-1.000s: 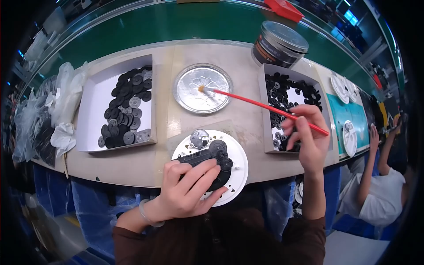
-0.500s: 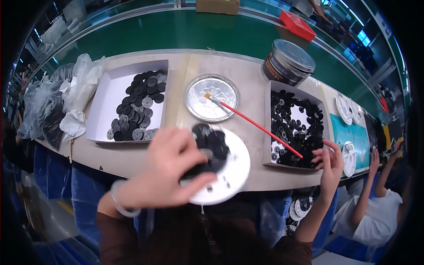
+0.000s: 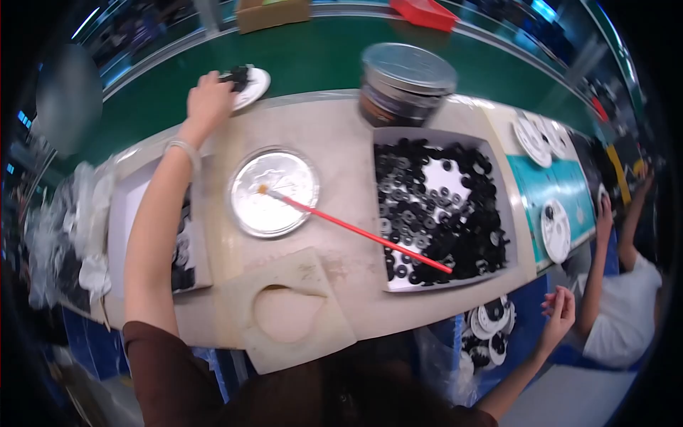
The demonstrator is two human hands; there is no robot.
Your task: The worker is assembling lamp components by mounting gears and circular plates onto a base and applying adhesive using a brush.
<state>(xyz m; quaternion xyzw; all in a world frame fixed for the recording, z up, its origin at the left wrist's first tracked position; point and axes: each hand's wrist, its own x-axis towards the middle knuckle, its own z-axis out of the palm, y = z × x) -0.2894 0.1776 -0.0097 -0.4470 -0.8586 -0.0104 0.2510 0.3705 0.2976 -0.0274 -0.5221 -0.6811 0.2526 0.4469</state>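
- White disc [image 3: 245,84], loaded with black parts, sits far out on the green belt [image 3: 320,64].
- Right hand [image 3: 560,313] hangs open and empty below the bench edge.
- Square jig [image 3: 288,311] lies bare on the bench.
- Red brush [image 3: 356,229] rests from the metal dish [image 3: 274,192] to the parts tray [image 3: 441,206].
- Left hand [image 3: 208,99] stretches far forward, fingers closed on the disc's rim.

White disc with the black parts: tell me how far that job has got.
Done: the white disc is off the empty jig and on the green belt. In hand: the left hand touches it. Left: the red brush lies across the silver dish; the right hand hangs empty.
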